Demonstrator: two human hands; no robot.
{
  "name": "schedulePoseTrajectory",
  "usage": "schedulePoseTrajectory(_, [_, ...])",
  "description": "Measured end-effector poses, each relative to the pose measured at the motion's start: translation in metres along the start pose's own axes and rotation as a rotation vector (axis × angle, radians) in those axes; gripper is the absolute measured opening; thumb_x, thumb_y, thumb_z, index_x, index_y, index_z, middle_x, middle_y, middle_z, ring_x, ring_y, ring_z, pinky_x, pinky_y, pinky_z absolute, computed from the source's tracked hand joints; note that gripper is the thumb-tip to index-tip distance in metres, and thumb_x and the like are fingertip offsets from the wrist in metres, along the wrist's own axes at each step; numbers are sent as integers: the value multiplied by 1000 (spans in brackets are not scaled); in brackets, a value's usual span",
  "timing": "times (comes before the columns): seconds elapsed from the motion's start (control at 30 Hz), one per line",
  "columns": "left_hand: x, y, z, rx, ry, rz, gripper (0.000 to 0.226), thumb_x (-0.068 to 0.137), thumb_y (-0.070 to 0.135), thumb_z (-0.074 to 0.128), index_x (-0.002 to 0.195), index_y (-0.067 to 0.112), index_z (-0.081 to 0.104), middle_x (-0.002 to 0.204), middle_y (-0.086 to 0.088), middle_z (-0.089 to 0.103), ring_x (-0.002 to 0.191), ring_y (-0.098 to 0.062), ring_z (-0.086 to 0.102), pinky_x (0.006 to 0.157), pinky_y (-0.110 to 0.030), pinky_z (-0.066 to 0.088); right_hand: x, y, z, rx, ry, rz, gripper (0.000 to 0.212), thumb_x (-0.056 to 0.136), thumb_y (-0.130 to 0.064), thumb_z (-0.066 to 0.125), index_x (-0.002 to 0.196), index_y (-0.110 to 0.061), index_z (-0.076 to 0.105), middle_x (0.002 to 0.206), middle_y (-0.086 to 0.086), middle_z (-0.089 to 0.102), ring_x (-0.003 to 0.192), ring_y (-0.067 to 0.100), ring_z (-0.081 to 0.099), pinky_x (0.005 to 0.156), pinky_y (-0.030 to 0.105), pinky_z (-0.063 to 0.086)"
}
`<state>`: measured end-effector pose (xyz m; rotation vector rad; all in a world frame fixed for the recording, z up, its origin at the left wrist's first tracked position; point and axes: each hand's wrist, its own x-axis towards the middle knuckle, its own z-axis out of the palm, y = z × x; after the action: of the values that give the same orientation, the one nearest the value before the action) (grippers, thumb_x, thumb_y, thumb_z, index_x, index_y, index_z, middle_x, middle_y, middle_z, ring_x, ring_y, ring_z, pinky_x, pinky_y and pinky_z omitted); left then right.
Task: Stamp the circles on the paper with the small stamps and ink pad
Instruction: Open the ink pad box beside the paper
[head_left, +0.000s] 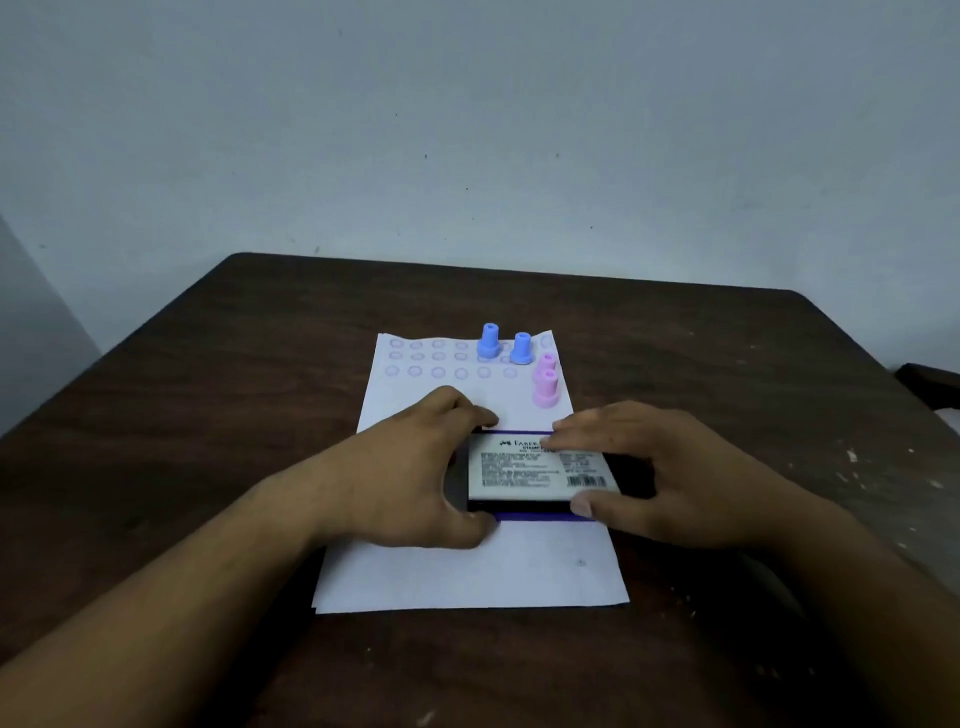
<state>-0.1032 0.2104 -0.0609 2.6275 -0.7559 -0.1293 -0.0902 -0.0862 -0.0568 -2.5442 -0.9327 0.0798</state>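
Note:
A white sheet of paper (467, 566) lies on the dark wooden table, with rows of faint purple circles (439, 358) along its far end. Two blue stamps (488, 341) and two pink stamps (545, 387) stand upright at the paper's far right. The ink pad (530, 470), a flat box with a white printed label and purple edges, rests in the middle of the paper. My left hand (415, 467) grips its left side, thumb near, fingers far. My right hand (660, 473) grips its right side, with fingers over the label's far corner.
The brown table (234, 405) extends around the paper on every side, with white paint flecks at the right. A pale wall rises behind the far edge. A dark object (930, 384) pokes in at the right edge.

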Motion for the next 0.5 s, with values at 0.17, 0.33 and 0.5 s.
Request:
schedulePoseTrajectory(0.17, [-2,-3,-2,-113,-1,-34,110,59,76,80,151,49,25,121,34,42,108,8,51,83,-7,46,2,2,4,225,217,-16,35,98,-50,58,125,-34,73,122,-22,72,116,5,67,90,17,52])
schedulePoseTrajectory(0.33, [-4,-1,-7,-220,-1,-34,100,56,73,85,138,59,29,116,42,45,108,8,53,74,-6,46,9,0,11,409,335,150,40,98,-66,43,115,-42,70,109,-26,72,105,3,68,73,20,59])
schedulePoseTrajectory(0.5, [-2,0,-7,-258,-6,-66,129,51,74,88,149,62,5,118,31,51,106,6,56,74,-10,49,19,6,16,456,458,246,4,102,-36,61,102,-36,65,93,-27,75,75,2,73,60,13,54])
